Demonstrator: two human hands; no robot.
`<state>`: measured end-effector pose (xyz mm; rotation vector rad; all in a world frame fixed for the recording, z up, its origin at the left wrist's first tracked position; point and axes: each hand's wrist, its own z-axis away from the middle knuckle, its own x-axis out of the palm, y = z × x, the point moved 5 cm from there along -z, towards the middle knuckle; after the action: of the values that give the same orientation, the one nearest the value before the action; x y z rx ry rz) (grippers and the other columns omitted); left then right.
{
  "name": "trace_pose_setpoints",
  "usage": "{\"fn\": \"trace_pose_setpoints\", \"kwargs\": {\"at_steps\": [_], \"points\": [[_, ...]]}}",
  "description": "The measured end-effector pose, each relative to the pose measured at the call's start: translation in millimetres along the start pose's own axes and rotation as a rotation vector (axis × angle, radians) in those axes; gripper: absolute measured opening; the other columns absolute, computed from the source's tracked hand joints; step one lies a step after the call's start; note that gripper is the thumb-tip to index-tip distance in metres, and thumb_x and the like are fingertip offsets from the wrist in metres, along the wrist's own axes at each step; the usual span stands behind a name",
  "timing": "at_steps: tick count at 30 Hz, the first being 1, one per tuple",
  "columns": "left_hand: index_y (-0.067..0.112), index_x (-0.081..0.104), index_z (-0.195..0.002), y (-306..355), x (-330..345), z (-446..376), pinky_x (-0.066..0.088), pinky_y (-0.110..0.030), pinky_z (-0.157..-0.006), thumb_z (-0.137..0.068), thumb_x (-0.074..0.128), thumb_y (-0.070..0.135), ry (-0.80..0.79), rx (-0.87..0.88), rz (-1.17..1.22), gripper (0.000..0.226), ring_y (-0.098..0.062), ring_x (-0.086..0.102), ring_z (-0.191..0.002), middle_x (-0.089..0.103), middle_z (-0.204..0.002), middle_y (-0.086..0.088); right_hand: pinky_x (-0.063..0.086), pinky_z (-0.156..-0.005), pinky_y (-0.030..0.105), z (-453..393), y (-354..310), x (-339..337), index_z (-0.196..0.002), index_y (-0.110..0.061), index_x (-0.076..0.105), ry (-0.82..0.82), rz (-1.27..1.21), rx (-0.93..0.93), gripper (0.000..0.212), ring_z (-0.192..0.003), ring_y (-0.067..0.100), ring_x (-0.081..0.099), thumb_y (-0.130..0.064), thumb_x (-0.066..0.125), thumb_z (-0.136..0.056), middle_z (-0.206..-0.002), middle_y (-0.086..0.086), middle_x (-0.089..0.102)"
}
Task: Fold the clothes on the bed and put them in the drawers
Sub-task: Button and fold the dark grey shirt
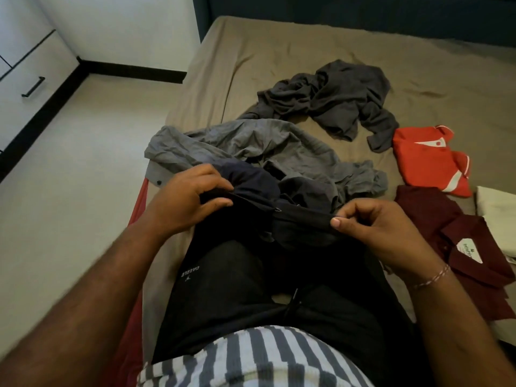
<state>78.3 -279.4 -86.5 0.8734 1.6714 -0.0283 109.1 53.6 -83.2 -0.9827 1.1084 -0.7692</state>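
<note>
Bed [307, 48], tan sheet, bearing: black garment [251, 275] at near edge (white logo on one side), its upper hem pinched at both ends by left hand [184, 199] and right hand [374, 227], fingers curled; light grey shirt [251, 143], crumpled, just behind; dark grey top [335, 99], further back; maroon shirt [446, 241], folded, right; red polo [430, 160], folded, behind it
</note>
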Motion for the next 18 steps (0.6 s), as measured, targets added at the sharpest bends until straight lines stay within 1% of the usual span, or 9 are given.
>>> {"fn": "trace_pose_setpoints", "kwargs": {"at_steps": [2,4,7,8,10,12,14,16,18], "points": [[0.014,0.077,-0.110,1.1,-3.8,6.0,0.051,-0.025,-0.078,-0.091,0.078,0.016,0.039,0.025,-0.058,0.019,-0.010,0.059,-0.091,0.066,-0.102,-0.001,0.046,-0.065,0.018,3.2,-0.6,-1.8,-0.079,-0.003,0.071,0.034,-0.084,0.012,0.013,-0.069,0.014,0.057,-0.014,0.075,-0.086,-0.070,0.012,0.064],[0.009,0.078,-0.110,6.0,-10.9,10.8,0.050,-0.023,-0.077,-0.095,0.070,0.014,0.163,0.032,-0.081,0.017,-0.015,0.062,-0.089,0.068,-0.100,-0.006,0.046,-0.065,0.017,7.1,-3.1,-1.8,-0.081,-0.004,0.071,0.030,-0.178,0.039,0.016,-0.070,0.014,0.056,-0.019,0.071,-0.086,-0.072,0.005,0.065],[0.004,0.077,-0.116,17.4,-20.6,15.4,0.052,-0.026,-0.077,-0.100,0.064,0.015,0.327,0.034,-0.060,0.023,-0.019,0.063,-0.089,0.069,-0.100,-0.011,0.042,-0.064,0.022,11.4,-12.5,2.0,-0.076,-0.013,0.070,-0.012,-0.331,0.077,0.017,-0.070,0.017,0.050,-0.026,0.067,-0.087,-0.074,0.007,0.058],[0.003,0.076,-0.118,21.9,-23.8,16.2,0.053,-0.026,-0.078,-0.099,0.066,0.011,0.362,0.040,-0.043,0.023,-0.018,0.063,-0.088,0.069,-0.099,-0.012,0.041,-0.066,0.026,12.5,-16.9,3.4,-0.076,-0.014,0.071,-0.019,-0.381,0.088,0.018,-0.072,0.019,0.049,-0.028,0.068,-0.086,-0.076,0.008,0.057],[0.003,0.075,-0.119,27.7,-32.2,15.4,0.054,-0.029,-0.077,-0.096,0.068,0.006,0.401,0.045,-0.009,0.024,-0.018,0.063,-0.086,0.070,-0.097,-0.012,0.043,-0.067,0.027,13.4,-26.8,5.3,-0.078,-0.013,0.072,-0.016,-0.474,0.098,0.019,-0.073,0.020,0.050,-0.032,0.070,-0.083,-0.078,0.009,0.058],[0.005,0.077,-0.115,31.1,-42.3,11.4,0.055,-0.032,-0.075,-0.094,0.072,0.010,0.373,0.051,0.055,0.023,-0.016,0.065,-0.084,0.071,-0.094,-0.009,0.047,-0.065,0.024,14.3,-35.6,5.8,-0.082,-0.011,0.072,-0.022,-0.585,0.082,0.019,-0.071,0.018,0.054,-0.028,0.067,-0.085,-0.078,0.009,0.060],[0.010,0.079,-0.110,34.5,-50.6,6.8,0.055,-0.029,-0.073,-0.091,0.074,0.022,0.295,0.068,0.142,0.022,-0.011,0.066,-0.082,0.071,-0.093,-0.005,0.052,-0.065,0.025,15.3,-43.4,3.5,-0.086,-0.011,0.074,-0.041,-0.718,0.068,0.022,-0.071,0.016,0.061,-0.024,0.057,-0.092,-0.080,0.007,0.067],[0.015,0.077,-0.112,38.6,-58.0,4.2,0.053,-0.023,-0.073,-0.091,0.074,0.028,0.230,0.081,0.210,0.025,-0.007,0.067,-0.084,0.071,-0.095,0.000,0.059,-0.074,0.028,15.4,-48.5,-1.8,-0.100,-0.003,0.071,-0.045,-0.846,0.065,0.027,-0.086,0.021,0.070,-0.021,0.051,-0.097,-0.094,0.013,0.072],[0.018,0.074,-0.119,38.5,-63.5,2.7,0.052,-0.018,-0.076,-0.094,0.071,0.027,0.212,0.082,0.247,0.026,-0.007,0.067,-0.088,0.070,-0.099,0.003,0.059,-0.088,0.033,12.4,-51.1,-7.1,-0.111,0.001,0.066,-0.031,-0.905,0.065,0.029,-0.100,0.026,0.069,-0.021,0.054,-0.096,-0.108,0.017,0.071]]}}
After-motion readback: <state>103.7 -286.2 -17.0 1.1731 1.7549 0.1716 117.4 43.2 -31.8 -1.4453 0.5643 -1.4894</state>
